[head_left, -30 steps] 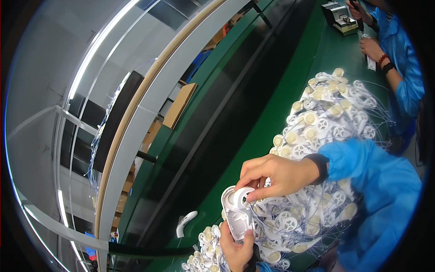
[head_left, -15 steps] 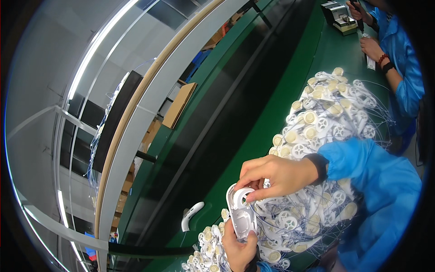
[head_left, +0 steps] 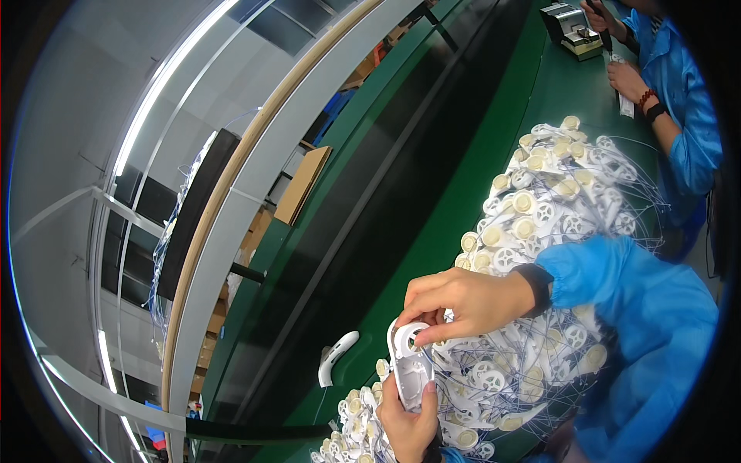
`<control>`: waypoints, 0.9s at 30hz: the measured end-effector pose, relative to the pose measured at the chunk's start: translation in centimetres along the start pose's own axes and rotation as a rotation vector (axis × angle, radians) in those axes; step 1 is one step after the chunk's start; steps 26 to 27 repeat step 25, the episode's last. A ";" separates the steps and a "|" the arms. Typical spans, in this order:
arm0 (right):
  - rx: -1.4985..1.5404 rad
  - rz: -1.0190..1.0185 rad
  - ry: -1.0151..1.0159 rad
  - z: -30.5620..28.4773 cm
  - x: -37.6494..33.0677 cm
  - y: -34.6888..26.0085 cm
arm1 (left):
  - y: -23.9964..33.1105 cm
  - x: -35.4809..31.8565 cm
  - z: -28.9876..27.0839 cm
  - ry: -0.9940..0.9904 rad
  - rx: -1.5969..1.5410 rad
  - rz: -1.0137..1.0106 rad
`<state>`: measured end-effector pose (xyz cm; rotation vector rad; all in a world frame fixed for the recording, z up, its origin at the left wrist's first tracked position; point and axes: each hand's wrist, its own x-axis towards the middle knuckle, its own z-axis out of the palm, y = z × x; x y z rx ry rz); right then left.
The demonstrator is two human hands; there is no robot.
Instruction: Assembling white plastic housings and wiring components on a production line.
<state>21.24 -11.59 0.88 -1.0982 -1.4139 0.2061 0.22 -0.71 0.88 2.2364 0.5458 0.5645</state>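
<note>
A white plastic housing point(head_left: 412, 366), long and hollow with a round ring at its upper end, is held between my two hands. My left hand point(head_left: 407, 423) closes round its lower end, thumb along the right edge. From the right comes my right hand point(head_left: 472, 302), its fingers and thumb pinching the ringed end. Whether the ring is a separate piece I cannot tell. Beneath and beside my hands lies a heap of white plastic parts point(head_left: 525, 224) with cream round discs, spoked wheels and thin cords.
A curved white piece point(head_left: 338, 358) lies on the green surface left of my hands. A dark belt point(head_left: 370, 177) runs diagonally beyond. At the upper right, a co-worker's hands point(head_left: 629, 81) hold a dark tool against a white part, near an open metal box point(head_left: 575, 31).
The curved white piece has shifted slightly right and up and lies at a different angle. My hands keep their hold on the housing, with only a small shift. The co-worker's hands appear slightly further left.
</note>
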 end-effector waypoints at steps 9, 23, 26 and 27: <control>0.030 0.015 -0.007 -0.2 0.0 0.0 | 0.0 0.2 0.4 0.058 0.011 0.028; -0.201 -0.030 0.014 -0.5 0.0 0.3 | -0.1 0.5 0.3 0.066 0.097 0.089; -0.058 0.131 -0.099 -0.7 0.1 0.0 | -1.1 0.8 0.4 0.090 0.047 0.167; -0.058 0.131 -0.099 -0.7 0.1 0.0 | -1.1 0.8 0.4 0.090 0.047 0.167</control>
